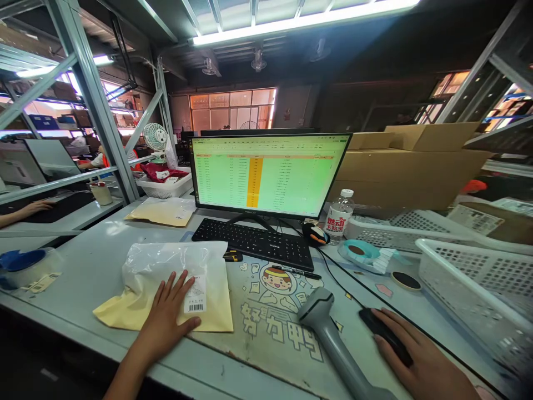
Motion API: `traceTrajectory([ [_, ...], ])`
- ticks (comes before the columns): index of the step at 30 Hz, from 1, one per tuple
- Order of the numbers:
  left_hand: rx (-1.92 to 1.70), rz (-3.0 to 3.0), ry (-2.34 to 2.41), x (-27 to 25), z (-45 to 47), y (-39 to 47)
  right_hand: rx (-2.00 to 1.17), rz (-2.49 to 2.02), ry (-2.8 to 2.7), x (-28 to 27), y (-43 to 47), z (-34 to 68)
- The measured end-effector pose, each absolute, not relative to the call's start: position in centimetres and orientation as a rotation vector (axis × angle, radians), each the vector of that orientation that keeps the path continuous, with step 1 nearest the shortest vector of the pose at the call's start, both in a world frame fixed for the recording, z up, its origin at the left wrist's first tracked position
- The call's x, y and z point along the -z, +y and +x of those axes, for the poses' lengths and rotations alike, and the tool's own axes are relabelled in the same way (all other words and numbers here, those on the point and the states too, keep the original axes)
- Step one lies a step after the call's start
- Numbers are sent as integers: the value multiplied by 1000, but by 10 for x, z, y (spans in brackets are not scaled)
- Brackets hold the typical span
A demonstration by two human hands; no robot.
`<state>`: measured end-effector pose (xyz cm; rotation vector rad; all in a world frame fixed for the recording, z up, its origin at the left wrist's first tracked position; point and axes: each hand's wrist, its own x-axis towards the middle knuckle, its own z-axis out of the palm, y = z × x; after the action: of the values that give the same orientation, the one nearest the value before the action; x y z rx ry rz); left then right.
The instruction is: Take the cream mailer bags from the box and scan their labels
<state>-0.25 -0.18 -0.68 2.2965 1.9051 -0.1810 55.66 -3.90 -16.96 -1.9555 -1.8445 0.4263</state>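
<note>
My left hand (169, 311) lies flat with fingers spread on a white and pale yellow plastic mailing bag (141, 278). Its fingertips touch the edge of a white barcode label (197, 294) on that bag. On the right, my right hand (420, 355) rests over a black computer mouse (385, 333), its fingers along the sides. Between the two hands a grey barcode scanner (333, 333) lies on a cartoon-printed desk mat (266, 328). Behind them stand a black keyboard (254, 244) and a monitor (270, 172) showing a spreadsheet with an orange column.
White plastic baskets (470, 289) line the right side, with cardboard boxes (408, 172) behind. A water bottle (339, 216), a roll of labels (362, 251) and a pen (295, 272) are near the keyboard. Another bag (162, 212) lies back left. A co-worker's hand (37, 208) shows far left.
</note>
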Motion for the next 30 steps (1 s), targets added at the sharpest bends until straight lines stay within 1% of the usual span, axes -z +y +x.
traceTrajectory([
  [10, 193, 2266, 1900, 3, -1, -1, -420, -1947, -1850, 178, -41, 560],
  [23, 175, 2310, 1898, 8, -4, -3, -459, -1992, -1806, 173, -40, 558],
  [27, 229, 2287, 1883, -2, 1, -1, -502, -1993, -1810, 163, -39, 551],
  [30, 292, 2253, 1858, -15, 8, -3, -532, -2090, -1783, 159, -39, 543],
])
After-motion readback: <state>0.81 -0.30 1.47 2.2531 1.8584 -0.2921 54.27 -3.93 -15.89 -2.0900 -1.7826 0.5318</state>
